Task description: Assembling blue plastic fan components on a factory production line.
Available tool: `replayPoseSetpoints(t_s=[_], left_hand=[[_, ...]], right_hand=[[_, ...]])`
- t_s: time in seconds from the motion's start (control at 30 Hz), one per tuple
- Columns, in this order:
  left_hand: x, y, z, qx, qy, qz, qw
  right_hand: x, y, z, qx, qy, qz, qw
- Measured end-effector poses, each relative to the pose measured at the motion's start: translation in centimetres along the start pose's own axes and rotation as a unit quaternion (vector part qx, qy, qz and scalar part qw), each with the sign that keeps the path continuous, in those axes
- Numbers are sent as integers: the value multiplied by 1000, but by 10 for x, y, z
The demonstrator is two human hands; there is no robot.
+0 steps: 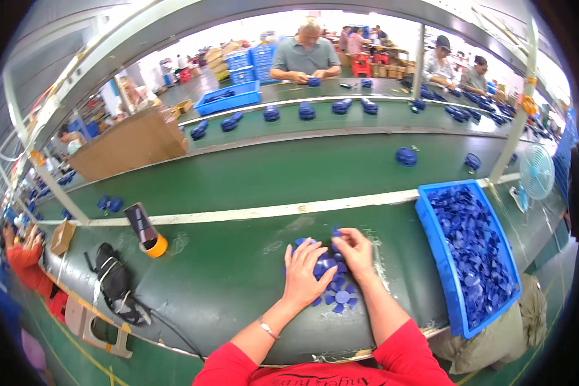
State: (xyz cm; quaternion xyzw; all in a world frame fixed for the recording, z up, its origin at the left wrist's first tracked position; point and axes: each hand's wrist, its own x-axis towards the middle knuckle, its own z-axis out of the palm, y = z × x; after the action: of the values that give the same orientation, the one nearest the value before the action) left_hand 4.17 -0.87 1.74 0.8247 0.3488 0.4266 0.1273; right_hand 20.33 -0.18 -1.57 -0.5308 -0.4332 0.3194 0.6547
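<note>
Several small dark blue fan blades lie in a loose cluster on the green worktop in front of me. My left hand (302, 273) rests flat over part of this cluster, fingers spread, and hides what is beneath. Just right of it, my right hand (356, 252) is closed, with thumb and forefinger pinched on a blue piece that looks like a fan blade (336, 230); most of it is hidden. Closer to me, below both hands, one fan blade wheel (342, 297) lies flat with its hub showing.
A blue crate (453, 276) heaped with fan blades stands at my right. Leftward are an orange-yellow cup-like holder (154, 246) and a black bag (117, 283). Beyond a white rail (302, 208), a green belt (289, 174) carries blue fan parts (406, 156). People work across it.
</note>
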Motion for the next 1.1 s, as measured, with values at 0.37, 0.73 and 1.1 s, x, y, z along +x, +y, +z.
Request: replayPoseSetpoints(t_s=[0.37, 0.73, 1.1], left_hand=[[1, -76, 2, -137, 119, -244, 953], [0, -44, 6, -123, 2, -161, 979], [-5, -87, 6, -298, 162, -310, 888]], right_hand=[[4, -2, -16, -113, 31, 11, 993], [-12, -8, 9, -143, -41, -56, 987], [2, -12, -23, -436, 69, -102, 891]])
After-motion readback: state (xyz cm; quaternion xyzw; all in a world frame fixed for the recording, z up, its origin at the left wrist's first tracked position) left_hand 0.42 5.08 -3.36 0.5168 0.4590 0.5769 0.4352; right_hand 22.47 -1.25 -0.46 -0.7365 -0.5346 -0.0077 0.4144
